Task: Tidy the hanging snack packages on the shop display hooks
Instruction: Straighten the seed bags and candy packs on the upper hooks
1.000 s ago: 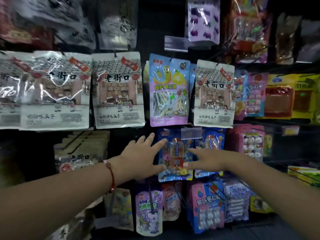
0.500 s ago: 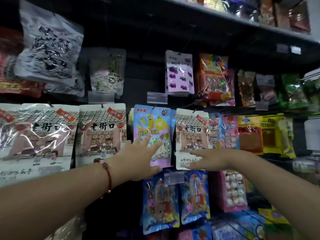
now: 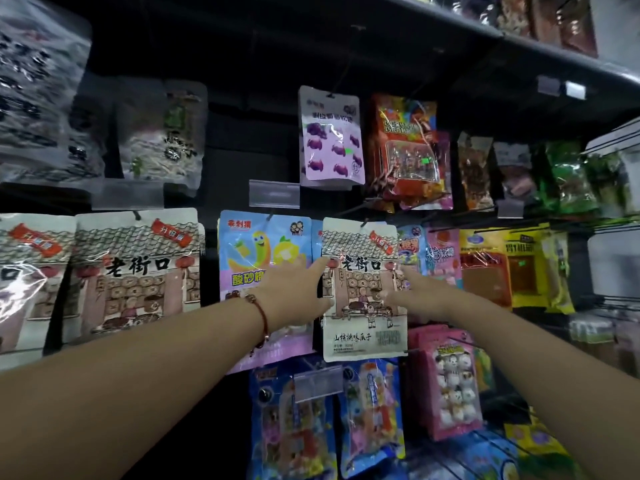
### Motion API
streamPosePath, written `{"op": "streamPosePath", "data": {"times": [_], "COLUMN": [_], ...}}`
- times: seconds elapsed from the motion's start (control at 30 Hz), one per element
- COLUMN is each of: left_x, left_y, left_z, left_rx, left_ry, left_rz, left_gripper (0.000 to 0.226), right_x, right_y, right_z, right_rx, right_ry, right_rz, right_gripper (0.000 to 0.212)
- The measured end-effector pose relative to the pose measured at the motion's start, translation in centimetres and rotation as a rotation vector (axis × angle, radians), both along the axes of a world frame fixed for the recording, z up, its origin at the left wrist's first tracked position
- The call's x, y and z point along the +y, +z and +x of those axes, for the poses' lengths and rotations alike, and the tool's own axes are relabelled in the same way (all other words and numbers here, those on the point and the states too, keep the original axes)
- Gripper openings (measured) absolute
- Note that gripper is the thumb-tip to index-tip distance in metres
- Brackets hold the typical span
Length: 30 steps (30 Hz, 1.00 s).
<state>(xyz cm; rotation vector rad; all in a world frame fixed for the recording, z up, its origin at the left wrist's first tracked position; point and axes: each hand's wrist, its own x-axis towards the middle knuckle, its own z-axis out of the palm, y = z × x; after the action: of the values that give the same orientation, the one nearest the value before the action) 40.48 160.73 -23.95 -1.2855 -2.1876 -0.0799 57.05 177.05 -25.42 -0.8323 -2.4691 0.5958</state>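
Observation:
A white seed package [image 3: 362, 327] printed with a shop-house drawing hangs on a hook in the middle row. My left hand [image 3: 294, 289] lies flat against its left edge, fingers straight, partly covering the blue-and-pink sour candy package [image 3: 256, 251] beside it. On the other side, my right hand [image 3: 420, 294] touches the white package's right edge with straight fingers. Both hands frame the package between them; neither is curled round it.
Two larger white seed packages [image 3: 135, 271] hang to the left. A purple candy bag [image 3: 330, 136] and a red one [image 3: 408, 150] hang above. Blue toy-candy packs [image 3: 294, 424] and a pink marshmallow pack [image 3: 450, 382] hang below. Yellow packs [image 3: 512, 268] hang right. A shelf edge [image 3: 519, 39] juts overhead.
Both hands have risen from the blue packs in the lower row to the white seed package in the middle row. The view has tilted upward.

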Motion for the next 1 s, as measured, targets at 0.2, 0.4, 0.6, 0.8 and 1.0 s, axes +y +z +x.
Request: {"op": "streamPosePath", "data": {"times": [0.2, 0.4, 0.6, 0.8, 1.0], "left_x": [2.2, 2.7, 2.6, 1.8, 0.4], "left_y": [-0.3, -0.3, 1.4, 3.2, 3.0], "left_z": [-0.3, -0.2, 0.3, 2.2, 3.5], "left_rx": [-0.249, -0.506, -0.852, -1.239, -1.204], "left_ry": [-0.222, -0.373, -0.455, -0.504, -0.504], "left_rz": [0.091, 0.456, 0.721, 0.804, 0.616], "left_gripper": [0.073, 0.047, 0.049, 0.071, 0.027], "right_x": [2.3, 3.2, 3.5, 2.4, 1.3], "right_y": [-1.0, -1.5, -1.3, 0.8, 0.5], "right_z": [-2.7, -3.0, -2.3, 0.4, 3.8], "right_rx": [0.372, 0.545, 0.777, 0.873, 0.846], "right_ry": [-0.041, 0.004, 0.025, 0.065, 0.161], "right_rz": [-0.273, -0.482, -0.595, -0.648, -0.561], "right_gripper": [0.071, 0.037, 0.03, 0.013, 0.016]}}
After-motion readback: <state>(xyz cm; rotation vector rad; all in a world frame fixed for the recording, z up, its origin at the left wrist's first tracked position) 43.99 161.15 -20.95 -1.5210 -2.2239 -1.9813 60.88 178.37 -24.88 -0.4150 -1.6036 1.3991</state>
